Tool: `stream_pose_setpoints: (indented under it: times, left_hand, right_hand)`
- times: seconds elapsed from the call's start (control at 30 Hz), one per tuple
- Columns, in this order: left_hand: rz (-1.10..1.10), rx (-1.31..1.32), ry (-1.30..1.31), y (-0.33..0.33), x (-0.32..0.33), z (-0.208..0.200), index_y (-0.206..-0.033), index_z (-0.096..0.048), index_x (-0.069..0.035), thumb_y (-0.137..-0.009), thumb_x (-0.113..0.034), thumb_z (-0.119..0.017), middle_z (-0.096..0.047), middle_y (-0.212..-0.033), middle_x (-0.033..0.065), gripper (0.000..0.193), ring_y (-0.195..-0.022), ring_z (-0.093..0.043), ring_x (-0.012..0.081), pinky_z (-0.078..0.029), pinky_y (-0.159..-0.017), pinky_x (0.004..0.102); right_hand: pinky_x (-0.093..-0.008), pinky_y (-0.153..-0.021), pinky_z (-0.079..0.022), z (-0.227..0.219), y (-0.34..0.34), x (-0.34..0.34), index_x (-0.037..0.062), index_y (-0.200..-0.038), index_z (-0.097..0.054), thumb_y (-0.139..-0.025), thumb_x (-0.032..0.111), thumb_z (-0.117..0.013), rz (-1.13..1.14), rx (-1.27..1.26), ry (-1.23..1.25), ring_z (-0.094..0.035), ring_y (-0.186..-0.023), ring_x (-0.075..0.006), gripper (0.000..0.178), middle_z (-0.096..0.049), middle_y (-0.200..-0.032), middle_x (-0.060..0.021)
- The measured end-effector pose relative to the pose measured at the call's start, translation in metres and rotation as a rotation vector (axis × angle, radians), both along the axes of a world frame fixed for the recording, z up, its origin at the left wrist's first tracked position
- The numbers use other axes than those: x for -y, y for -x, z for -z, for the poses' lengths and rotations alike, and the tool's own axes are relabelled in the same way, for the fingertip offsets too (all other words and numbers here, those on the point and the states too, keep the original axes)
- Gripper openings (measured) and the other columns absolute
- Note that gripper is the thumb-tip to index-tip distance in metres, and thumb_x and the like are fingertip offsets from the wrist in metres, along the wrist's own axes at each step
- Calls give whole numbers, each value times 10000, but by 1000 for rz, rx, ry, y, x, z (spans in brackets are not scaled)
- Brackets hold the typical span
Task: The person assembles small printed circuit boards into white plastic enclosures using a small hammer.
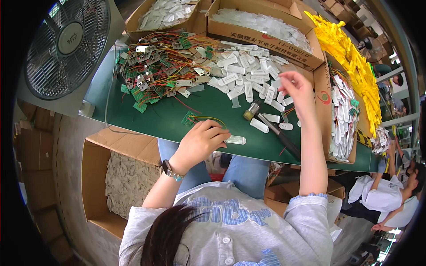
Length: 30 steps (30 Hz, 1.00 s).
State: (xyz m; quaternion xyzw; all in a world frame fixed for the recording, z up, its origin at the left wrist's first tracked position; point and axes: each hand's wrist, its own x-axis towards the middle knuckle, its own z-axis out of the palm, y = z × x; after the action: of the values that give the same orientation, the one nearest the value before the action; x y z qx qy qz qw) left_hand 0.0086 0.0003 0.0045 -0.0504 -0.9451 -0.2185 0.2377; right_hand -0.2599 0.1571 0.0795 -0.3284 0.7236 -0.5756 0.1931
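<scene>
Near the table's front edge, my left hand [197, 144] is closed, its fingers curled down on a flat white plastic casing [237, 140] with rounded ends. A small green circuit board [188, 118] with red and yellow wires lies just beyond that hand; its wires run toward the fingers. My right hand [299, 91] is raised at the right, thumb and fingertips pinching a small translucent plastic piece [276, 83]. Below it lie loose white casings [259, 125] and a hammer [284, 136] with a yellowish striking face. How the left fingertips grip the casing is hidden.
Wired circuit boards [153, 71] and white casings [246, 71] are heaped on the green table [133, 119]. Cardboard boxes [266, 40] of translucent pieces stand behind. A fan [69, 42] is at left, yellow parts [350, 57] at right. Other people [386, 190] sit far right.
</scene>
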Motion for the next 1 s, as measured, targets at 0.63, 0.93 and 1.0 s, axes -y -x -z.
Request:
stream_pose_setpoints:
  times: [0.63,0.93,1.0]
  left_hand:
    - [-50,59,-31,1,-3,-9,-1142,-687,-132,-714,-223,-779,-675,-1018,2,447,-1034,-602,225,-513,-843,380]
    - [-55,80,-90,2,-2,-9,-1203,-647,-106,-713,-226,-781,-672,-1018,36,522,-1027,-607,247,-511,-843,393]
    - [-51,90,-108,1,-3,-8,-1189,-648,-104,-707,-234,-784,-671,-1027,40,517,-1027,-607,249,-511,-844,394]
  right_hand:
    - [-385,-740,-483,40,-127,-31,80,-981,-705,-755,70,-762,-119,-876,-188,-601,-863,-244,233,-618,-911,-37]
    - [-372,-707,-464,74,-148,-19,106,-969,-728,-740,72,-748,-110,-887,-72,-602,-839,-224,232,-630,-923,-16]
    - [-371,-702,-463,75,-150,-21,102,-971,-730,-733,72,-739,-114,-898,-92,-605,-842,-221,241,-635,-934,-18]
